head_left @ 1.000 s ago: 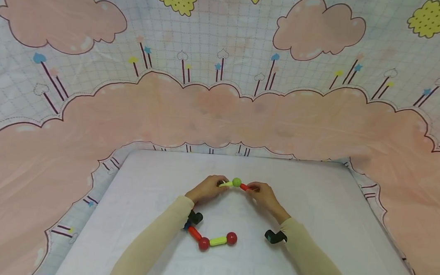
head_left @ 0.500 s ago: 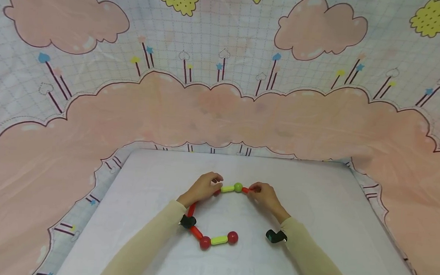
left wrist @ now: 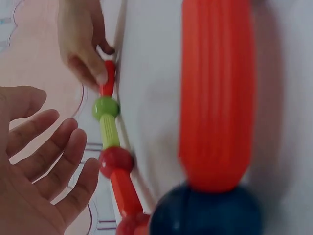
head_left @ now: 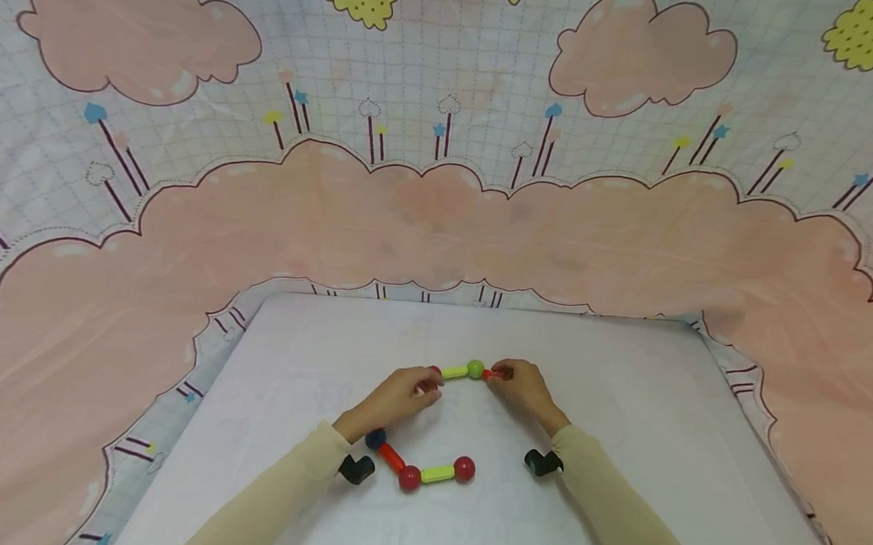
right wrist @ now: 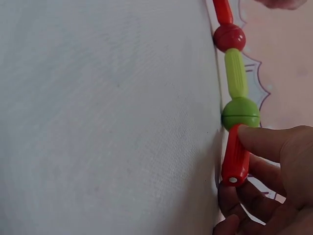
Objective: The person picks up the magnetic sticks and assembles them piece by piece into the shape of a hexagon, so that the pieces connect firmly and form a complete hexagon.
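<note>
In the right wrist view my right hand (right wrist: 288,171) pinches a red magnetic rod (right wrist: 235,156), thumb on top. The rod's other end meets a green ball (right wrist: 240,113). A yellow-green rod (right wrist: 236,73) links that ball to a red ball (right wrist: 229,38), and more red rods continue the chain. My left hand (head_left: 393,398) holds nothing; its fingers are spread and slightly bent beside the chain in the left wrist view. Partly behind the left hand in the head view, the chain runs round to a dark blue ball (head_left: 376,439).
From the blue ball a red rod (head_left: 392,458), a red ball (head_left: 410,478), a yellow-green rod (head_left: 437,473) and an end red ball (head_left: 464,469) follow on the white table (head_left: 579,510). Patterned cloth (head_left: 439,223) hangs behind. Black wrist cameras (head_left: 356,469) sit on both sleeves.
My left hand has let go of the far part of the chain and drawn back toward the near left. The right hand keeps its pinch on the red rod, almost unmoved.
</note>
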Action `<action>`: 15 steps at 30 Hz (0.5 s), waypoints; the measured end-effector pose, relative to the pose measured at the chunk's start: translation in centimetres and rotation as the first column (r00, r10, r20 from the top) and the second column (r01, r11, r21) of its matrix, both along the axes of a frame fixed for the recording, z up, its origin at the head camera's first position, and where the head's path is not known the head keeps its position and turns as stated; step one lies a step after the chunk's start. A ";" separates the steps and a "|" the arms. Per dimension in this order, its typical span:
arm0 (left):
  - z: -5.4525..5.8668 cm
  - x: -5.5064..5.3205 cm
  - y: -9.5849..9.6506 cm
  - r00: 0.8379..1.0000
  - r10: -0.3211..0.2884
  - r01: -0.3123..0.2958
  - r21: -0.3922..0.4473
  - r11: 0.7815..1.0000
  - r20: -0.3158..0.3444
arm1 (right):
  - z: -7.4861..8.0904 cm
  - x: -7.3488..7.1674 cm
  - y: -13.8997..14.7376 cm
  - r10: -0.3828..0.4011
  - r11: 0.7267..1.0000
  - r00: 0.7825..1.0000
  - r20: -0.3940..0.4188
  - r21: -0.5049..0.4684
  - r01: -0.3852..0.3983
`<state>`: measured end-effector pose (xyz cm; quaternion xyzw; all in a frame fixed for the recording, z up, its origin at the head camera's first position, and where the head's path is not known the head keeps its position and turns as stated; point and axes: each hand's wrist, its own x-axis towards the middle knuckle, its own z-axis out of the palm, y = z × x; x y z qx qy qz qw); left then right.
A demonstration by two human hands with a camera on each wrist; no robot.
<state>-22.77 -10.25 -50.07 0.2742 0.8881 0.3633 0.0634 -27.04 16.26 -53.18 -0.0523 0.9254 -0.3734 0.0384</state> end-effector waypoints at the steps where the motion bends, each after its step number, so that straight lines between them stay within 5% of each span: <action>1: -0.1 0.4 0.0 1.000 -0.010 0.010 -0.010 1.000 -0.002 | -0.1 -0.1 -0.1 0.005 1.000 1.000 -0.011 0.012 -0.005; 10: -0.2 4.2 0.7 0.993 -0.070 0.082 -0.145 0.986 0.091 | -0.2 -0.4 -0.3 -0.012 0.999 0.999 -0.044 0.048 0.014; 15: -0.4 5.4 1.4 0.991 -0.091 0.112 -0.248 0.962 0.095 | -0.2 -0.5 -0.1 -0.042 0.998 0.999 -0.032 0.053 0.044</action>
